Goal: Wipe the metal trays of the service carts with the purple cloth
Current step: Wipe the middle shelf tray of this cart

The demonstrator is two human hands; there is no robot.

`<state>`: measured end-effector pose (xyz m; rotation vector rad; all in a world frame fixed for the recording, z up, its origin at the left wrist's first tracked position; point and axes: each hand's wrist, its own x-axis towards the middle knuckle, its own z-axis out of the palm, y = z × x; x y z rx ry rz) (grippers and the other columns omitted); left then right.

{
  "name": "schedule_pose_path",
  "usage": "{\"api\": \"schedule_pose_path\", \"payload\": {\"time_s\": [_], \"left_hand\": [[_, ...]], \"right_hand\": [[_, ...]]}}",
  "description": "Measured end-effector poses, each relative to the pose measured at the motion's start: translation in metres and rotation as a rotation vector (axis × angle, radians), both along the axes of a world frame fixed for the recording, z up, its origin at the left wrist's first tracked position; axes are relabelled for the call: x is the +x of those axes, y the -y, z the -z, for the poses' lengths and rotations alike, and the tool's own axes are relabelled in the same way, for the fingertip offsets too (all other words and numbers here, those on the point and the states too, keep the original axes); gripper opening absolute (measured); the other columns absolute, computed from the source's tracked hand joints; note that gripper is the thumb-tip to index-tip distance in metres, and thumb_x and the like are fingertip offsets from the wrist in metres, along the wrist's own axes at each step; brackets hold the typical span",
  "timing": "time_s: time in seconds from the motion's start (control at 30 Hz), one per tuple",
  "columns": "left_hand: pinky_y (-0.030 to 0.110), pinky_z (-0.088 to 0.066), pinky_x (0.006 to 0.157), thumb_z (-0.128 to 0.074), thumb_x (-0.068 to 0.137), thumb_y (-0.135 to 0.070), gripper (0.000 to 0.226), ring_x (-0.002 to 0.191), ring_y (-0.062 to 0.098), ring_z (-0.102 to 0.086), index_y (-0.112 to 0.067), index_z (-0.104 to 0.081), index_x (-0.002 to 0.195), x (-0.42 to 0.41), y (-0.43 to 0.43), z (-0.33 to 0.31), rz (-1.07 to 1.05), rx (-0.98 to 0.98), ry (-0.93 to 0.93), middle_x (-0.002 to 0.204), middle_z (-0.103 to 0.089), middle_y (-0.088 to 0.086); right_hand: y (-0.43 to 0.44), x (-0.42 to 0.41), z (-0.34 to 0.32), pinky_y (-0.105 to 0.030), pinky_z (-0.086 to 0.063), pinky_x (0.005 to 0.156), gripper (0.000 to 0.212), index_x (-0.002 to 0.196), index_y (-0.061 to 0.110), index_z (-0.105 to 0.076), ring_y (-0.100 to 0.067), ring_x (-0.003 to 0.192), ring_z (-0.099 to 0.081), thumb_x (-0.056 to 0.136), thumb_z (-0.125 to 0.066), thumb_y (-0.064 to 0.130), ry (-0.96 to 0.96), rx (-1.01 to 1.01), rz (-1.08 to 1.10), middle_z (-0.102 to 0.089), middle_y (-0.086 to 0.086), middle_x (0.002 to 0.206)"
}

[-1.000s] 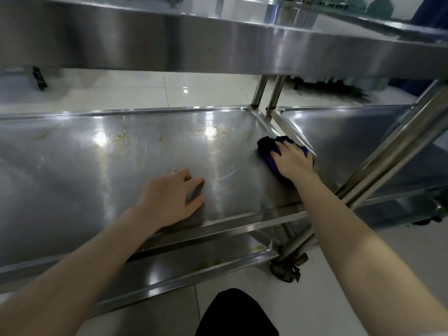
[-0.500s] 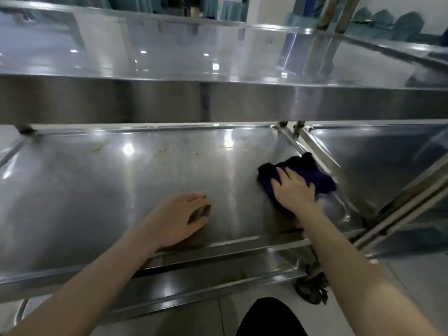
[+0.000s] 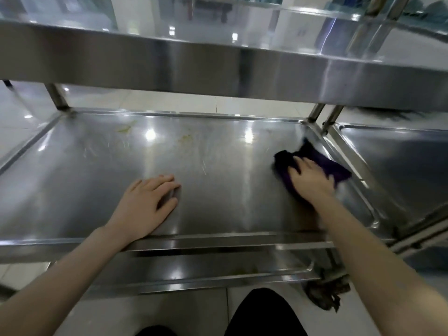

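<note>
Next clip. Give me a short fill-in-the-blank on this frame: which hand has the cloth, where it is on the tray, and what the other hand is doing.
1. The purple cloth is pressed under the ____ hand.
2. The cloth lies near the ____ end of the middle tray.
3. The left hand rests ____ on the tray, holding nothing.
4. Yellowish stains remain near the tray's ____ edge.

Missing words: right; right; flat; far

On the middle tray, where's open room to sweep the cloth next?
The middle tray is bare between the left hand and the right hand pressing the cloth, and across the far-left stretch, where yellowish smears lie. Only the right edge is crowded.
</note>
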<state>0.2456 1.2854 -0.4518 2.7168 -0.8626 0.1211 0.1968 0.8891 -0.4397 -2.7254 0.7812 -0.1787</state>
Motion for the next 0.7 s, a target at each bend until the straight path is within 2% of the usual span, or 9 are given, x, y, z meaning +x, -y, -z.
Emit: {"api": "schedule_pose_path", "payload": {"time_s": [0.1,0.23,0.33,0.43,0.5,0.6,0.7], "left_hand": [[0.04,-0.026,0.113,-0.019,0.088,-0.06,0.063,0.134,0.014,-0.041,-0.032,-0.048,0.137,-0.001,0.0,0.001,-0.006,0.026,0.006,0.147,-0.042,-0.011],[0.041,-0.024,0.116,-0.016,0.087,-0.06,0.064,0.135,0.014,-0.038,-0.033,-0.046,0.137,-0.003,0.0,-0.002,-0.012,0.033,-0.002,0.148,-0.04,-0.012],[0.042,-0.025,0.115,-0.024,0.089,-0.058,0.058,0.135,0.013,-0.038,-0.033,-0.047,0.136,-0.003,0.0,-0.002,-0.014,0.017,-0.008,0.147,-0.041,-0.012],[0.037,-0.027,0.113,-0.036,0.093,-0.052,0.048,0.131,0.015,-0.043,-0.033,-0.049,0.135,-0.002,0.001,0.0,-0.017,-0.002,0.004,0.146,-0.044,-0.011],[0.034,-0.027,0.11,-0.039,0.094,-0.05,0.046,0.129,0.015,-0.044,-0.032,-0.049,0.135,-0.001,0.0,0.001,-0.008,0.001,0.024,0.145,-0.045,-0.009],[0.034,-0.028,0.109,-0.033,0.09,-0.055,0.052,0.128,0.015,-0.045,-0.033,-0.051,0.134,0.001,-0.002,0.002,-0.004,-0.02,0.004,0.144,-0.046,-0.01],[0.038,-0.028,0.111,-0.041,0.094,-0.051,0.044,0.128,0.017,-0.045,-0.033,-0.051,0.133,0.004,-0.003,0.006,0.0,-0.047,0.002,0.144,-0.046,-0.01]], "right_hand": [[0.059,-0.034,-0.003,-0.061,-0.016,0.113,0.052,0.146,0.034,-0.034,-0.026,0.142,-0.027,0.097,-0.032,0.052,-0.042,-0.002,0.192,-0.03,0.003,0.156],[0.013,-0.005,-0.007,-0.063,-0.012,0.113,0.053,0.148,0.034,-0.028,-0.024,0.144,-0.021,0.098,-0.031,0.049,-0.076,0.031,0.222,-0.023,0.004,0.158],[-0.08,0.042,-0.004,-0.061,-0.013,0.114,0.05,0.148,0.035,-0.03,-0.019,0.144,-0.021,0.099,-0.033,0.047,-0.051,-0.016,-0.05,-0.024,0.006,0.157],[-0.185,0.074,0.001,-0.06,-0.001,0.114,0.051,0.148,0.036,-0.027,-0.018,0.147,-0.012,0.099,-0.029,0.048,-0.083,0.03,-0.375,-0.017,0.007,0.16],[-0.215,0.082,0.001,-0.058,0.002,0.114,0.053,0.15,0.037,-0.024,-0.018,0.148,-0.008,0.099,-0.027,0.051,-0.13,0.048,-0.496,-0.013,0.007,0.161],[-0.182,0.069,0.004,-0.054,-0.005,0.116,0.052,0.148,0.041,-0.029,-0.016,0.146,-0.016,0.098,-0.03,0.054,-0.074,0.041,-0.472,-0.02,0.009,0.159],[-0.095,0.03,0.005,-0.052,-0.019,0.115,0.047,0.143,0.04,-0.037,-0.018,0.142,-0.029,0.097,-0.035,0.05,0.034,-0.012,-0.241,-0.032,0.008,0.154]]}}
